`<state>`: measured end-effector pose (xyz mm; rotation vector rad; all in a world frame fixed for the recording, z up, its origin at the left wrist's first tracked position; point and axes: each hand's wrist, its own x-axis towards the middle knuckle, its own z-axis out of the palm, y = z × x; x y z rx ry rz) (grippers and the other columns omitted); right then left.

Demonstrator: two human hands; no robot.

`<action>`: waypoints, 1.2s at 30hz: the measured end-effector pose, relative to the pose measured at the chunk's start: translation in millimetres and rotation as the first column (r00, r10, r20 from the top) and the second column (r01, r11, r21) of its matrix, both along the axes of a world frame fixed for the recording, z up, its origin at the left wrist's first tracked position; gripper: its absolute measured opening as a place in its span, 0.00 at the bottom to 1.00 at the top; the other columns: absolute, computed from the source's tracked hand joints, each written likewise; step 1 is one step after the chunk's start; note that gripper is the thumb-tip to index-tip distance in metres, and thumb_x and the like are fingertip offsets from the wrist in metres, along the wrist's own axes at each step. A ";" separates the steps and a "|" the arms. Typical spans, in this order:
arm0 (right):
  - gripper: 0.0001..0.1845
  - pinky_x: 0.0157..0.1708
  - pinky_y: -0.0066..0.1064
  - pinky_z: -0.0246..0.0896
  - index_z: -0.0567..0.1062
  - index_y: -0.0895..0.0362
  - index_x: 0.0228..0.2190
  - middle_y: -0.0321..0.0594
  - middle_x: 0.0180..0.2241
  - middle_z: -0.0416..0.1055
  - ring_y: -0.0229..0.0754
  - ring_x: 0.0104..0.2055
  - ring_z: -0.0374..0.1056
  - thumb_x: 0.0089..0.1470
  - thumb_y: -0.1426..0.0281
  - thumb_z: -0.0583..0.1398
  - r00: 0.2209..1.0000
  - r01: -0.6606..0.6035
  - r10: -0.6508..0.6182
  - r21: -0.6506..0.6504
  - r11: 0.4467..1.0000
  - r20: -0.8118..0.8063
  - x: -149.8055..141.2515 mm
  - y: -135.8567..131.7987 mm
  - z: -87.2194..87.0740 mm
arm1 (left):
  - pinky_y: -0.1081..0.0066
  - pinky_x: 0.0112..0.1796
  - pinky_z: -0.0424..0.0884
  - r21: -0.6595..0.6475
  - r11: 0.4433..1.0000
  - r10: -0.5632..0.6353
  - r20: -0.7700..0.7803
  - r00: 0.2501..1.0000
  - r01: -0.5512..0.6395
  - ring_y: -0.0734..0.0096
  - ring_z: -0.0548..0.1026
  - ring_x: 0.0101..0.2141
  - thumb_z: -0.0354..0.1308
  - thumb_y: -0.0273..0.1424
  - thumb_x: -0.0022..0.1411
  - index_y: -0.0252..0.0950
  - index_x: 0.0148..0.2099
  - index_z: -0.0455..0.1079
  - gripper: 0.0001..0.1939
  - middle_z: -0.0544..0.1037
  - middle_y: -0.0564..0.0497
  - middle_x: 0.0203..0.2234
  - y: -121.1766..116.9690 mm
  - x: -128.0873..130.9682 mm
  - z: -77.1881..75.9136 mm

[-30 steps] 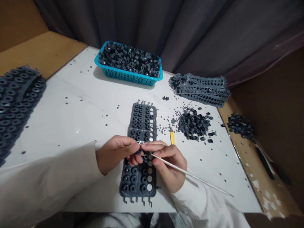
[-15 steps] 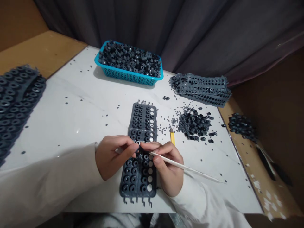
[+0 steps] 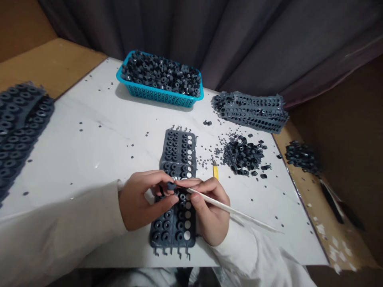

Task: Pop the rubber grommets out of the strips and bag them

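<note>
Blue basket of dark parts at the surface's (image 3: 104,159) far edge, perforated sheets by the far right corner, left fingers (image 3: 171,186) grasping a small dark piece (image 3: 171,185) over the moulded sheet (image 3: 175,225), right fingers (image 3: 191,189) gripping a white stick (image 3: 239,213), bare surface leftward.

A white tabletop (image 3: 98,151) bears a blue basket (image 3: 161,95) and dark rubber parts (image 3: 243,154).

Ahead of you, a dark curtain (image 3: 167,28) hangs behind a blue basket (image 3: 161,95). To your right, white scraps (image 3: 335,254) lie on the brown board (image 3: 356,243), and a yellow cutter (image 3: 216,172) with a dark tip rests on the white tabletop (image 3: 110,147).
</note>
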<state>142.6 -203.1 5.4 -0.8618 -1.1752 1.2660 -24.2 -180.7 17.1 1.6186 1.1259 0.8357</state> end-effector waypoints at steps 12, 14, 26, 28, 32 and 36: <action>0.03 0.43 0.39 0.68 0.68 0.54 0.31 0.41 0.38 0.78 0.43 0.42 0.74 0.55 0.70 0.59 0.999 0.029 -0.028 -0.006 1.000 0.045 -0.1 -0.8 0.7 | 0.72 0.29 0.68 -0.244 0.968 0.092 0.105 0.990 -0.064 0.68 0.73 0.28 0.58 0.39 0.56 0.36 0.31 0.71 0.11 0.76 0.49 0.25 0.7 -1.7 -1.7; 0.03 0.43 0.40 0.68 0.68 0.54 0.31 0.41 0.38 0.78 0.43 0.42 0.74 0.56 0.70 0.59 0.999 0.023 -0.023 0.008 1.000 0.029 -0.3 -0.7 0.5 | 0.72 0.29 0.68 -0.270 0.961 0.095 0.098 0.991 -0.065 0.67 0.73 0.28 0.58 0.40 0.55 0.36 0.31 0.72 0.12 0.77 0.49 0.26 0.9 -1.6 -1.5; 0.04 0.47 0.42 0.66 0.68 0.54 0.32 0.42 0.43 0.76 0.43 0.46 0.72 0.56 0.69 0.60 1.000 -0.004 0.005 -0.030 1.000 0.023 0.3 -2.2 -1.2 | 0.75 0.27 0.66 -0.306 0.947 0.127 0.087 0.988 -0.095 0.72 0.72 0.24 0.57 0.38 0.57 0.36 0.25 0.70 0.13 0.76 0.52 0.20 -0.4 -0.1 5.2; 0.04 0.48 0.43 0.66 0.68 0.54 0.32 0.42 0.43 0.76 0.43 0.47 0.72 0.56 0.68 0.59 1.000 -0.020 0.021 -0.025 0.999 0.015 -0.2 -1.9 -1.5 | 0.75 0.27 0.66 -0.327 0.941 0.127 0.100 0.987 -0.088 0.73 0.71 0.24 0.57 0.38 0.57 0.36 0.24 0.70 0.13 0.75 0.53 0.20 -0.1 0.5 4.6; 0.04 0.46 0.43 0.66 0.67 0.54 0.32 0.43 0.42 0.77 0.44 0.46 0.72 0.56 0.68 0.59 0.999 -0.019 0.018 0.004 1.000 0.043 -0.4 -0.9 -1.7 | 0.74 0.26 0.66 -0.379 0.925 0.111 0.181 0.977 -0.035 0.74 0.69 0.21 0.56 0.39 0.57 0.36 0.23 0.69 0.15 0.74 0.52 0.18 1.6 2.1 1.2; 0.04 0.46 0.43 0.67 0.67 0.54 0.32 0.42 0.40 0.77 0.44 0.45 0.72 0.56 0.68 0.59 0.997 0.001 -0.006 0.062 0.998 0.080 -0.6 0.3 -1.5 | 0.75 0.24 0.66 -0.440 0.898 0.079 0.213 0.974 0.024 0.74 0.68 0.20 0.57 0.42 0.54 0.34 0.22 0.68 0.17 0.74 0.51 0.17 4.1 3.0 -0.8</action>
